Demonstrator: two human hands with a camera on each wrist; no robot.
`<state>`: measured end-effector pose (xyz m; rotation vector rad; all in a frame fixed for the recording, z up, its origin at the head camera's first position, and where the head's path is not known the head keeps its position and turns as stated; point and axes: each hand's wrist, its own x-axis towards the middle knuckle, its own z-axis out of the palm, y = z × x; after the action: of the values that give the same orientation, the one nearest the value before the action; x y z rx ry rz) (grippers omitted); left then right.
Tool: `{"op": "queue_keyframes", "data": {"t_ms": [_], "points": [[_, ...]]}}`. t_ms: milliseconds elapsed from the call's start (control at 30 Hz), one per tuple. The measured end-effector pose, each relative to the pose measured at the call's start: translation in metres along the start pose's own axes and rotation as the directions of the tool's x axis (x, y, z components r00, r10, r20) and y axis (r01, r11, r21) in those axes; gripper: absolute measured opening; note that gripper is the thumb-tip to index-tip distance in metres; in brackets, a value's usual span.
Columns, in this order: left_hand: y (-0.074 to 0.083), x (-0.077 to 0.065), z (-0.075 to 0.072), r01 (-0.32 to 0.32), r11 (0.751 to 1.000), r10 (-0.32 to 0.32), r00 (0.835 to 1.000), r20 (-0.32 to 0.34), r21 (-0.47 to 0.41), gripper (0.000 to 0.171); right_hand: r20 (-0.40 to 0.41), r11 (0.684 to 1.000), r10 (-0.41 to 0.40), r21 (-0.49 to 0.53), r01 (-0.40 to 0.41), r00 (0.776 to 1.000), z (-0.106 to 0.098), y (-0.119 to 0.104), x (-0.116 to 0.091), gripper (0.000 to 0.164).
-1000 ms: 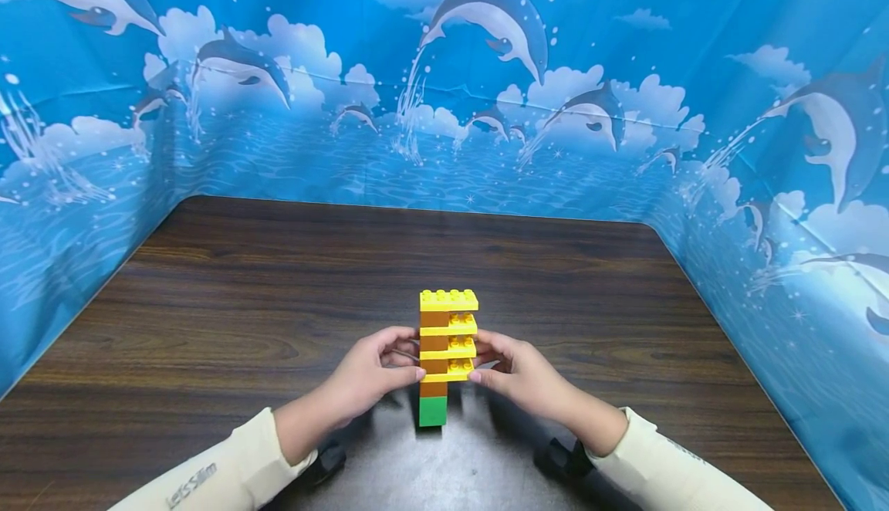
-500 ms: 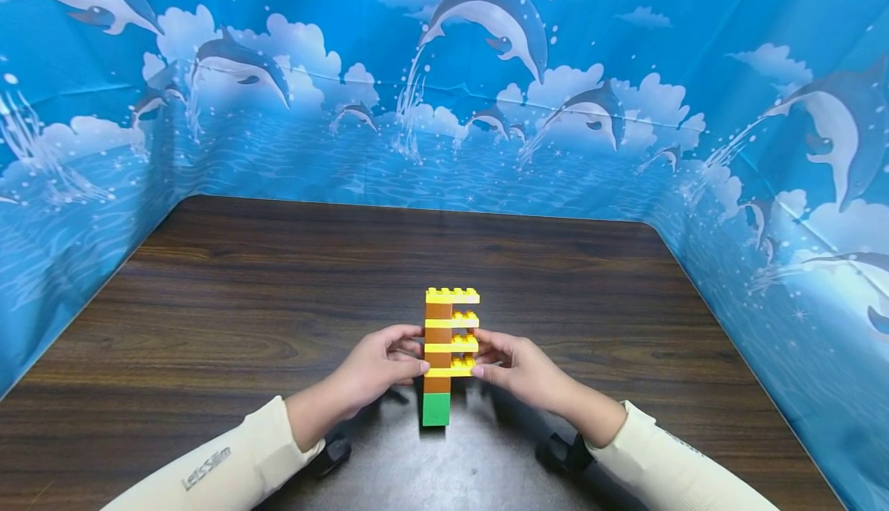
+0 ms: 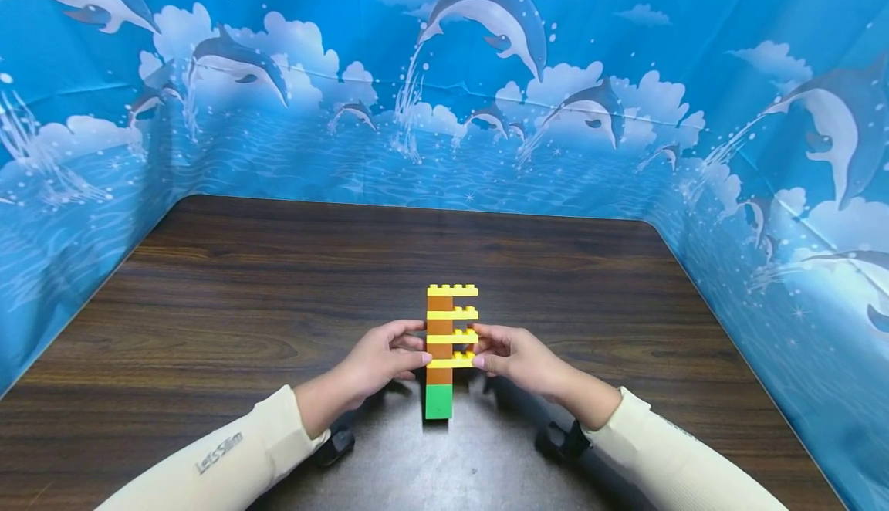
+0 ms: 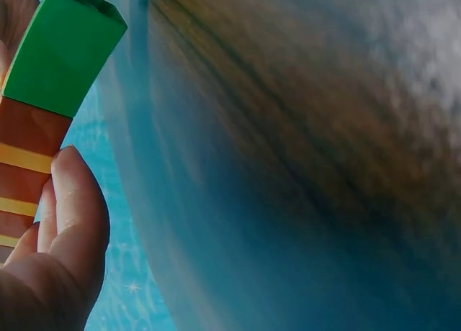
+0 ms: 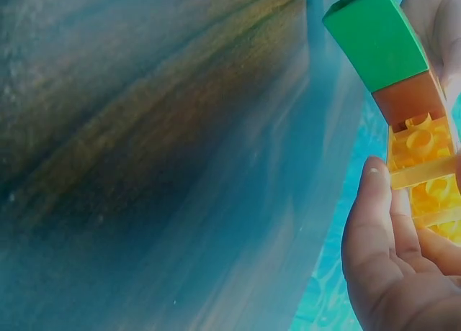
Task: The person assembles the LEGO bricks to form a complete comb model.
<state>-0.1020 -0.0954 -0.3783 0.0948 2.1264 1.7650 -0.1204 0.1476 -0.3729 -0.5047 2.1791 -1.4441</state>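
Note:
Both hands hold a tower of toy building blocks (image 3: 439, 374) between them, near the table's front middle. Its lowest piece is a green block (image 3: 438, 401); above it, orange-brown blocks alternate with several longer yellow plates (image 3: 451, 316) that jut out to the right. My left hand (image 3: 382, 357) grips the left side, thumb at the lowest yellow plate. On the other side, my right hand (image 3: 521, 358) pinches the jutting plate ends between thumb and fingers. Both wrist views show the green block (image 4: 65, 54) with thumb and fingers beside the yellow layers (image 5: 421, 145); some fingers are partly hidden by the tower.
A dark wood-grain table (image 3: 278, 279) spreads around the hands. Blue curtains with printed dolphins (image 3: 486, 17) enclose its back and both sides. Black straps or cameras (image 3: 335, 448) sit under each wrist, close over the tabletop.
The tower has shifted slightly right and away and has tilted, so its stud tops show less. Both hands have moved with it, keeping their hold.

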Motion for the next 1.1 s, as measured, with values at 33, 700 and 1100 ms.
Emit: {"op": "queue_keyframes", "data": {"t_ms": [33,700,1100], "points": [[0.000,0.001,0.000,0.003,1.000,-0.003,1.000,0.001,0.003,0.059,0.001,1.000,0.008,0.005,-0.008,1.000,0.000,0.001,0.001,0.060],[-0.006,0.016,-0.006,0.055,0.998,-0.056,0.998,0.032,0.029,0.059,0.024,0.993,0.111,0.043,-0.112,0.994,-0.004,0.007,0.016,0.057],[-0.005,0.024,-0.009,0.060,0.998,-0.062,0.995,0.084,0.025,0.061,0.026,0.985,0.160,0.057,-0.161,0.987,-0.005,0.006,0.025,0.052]]}}
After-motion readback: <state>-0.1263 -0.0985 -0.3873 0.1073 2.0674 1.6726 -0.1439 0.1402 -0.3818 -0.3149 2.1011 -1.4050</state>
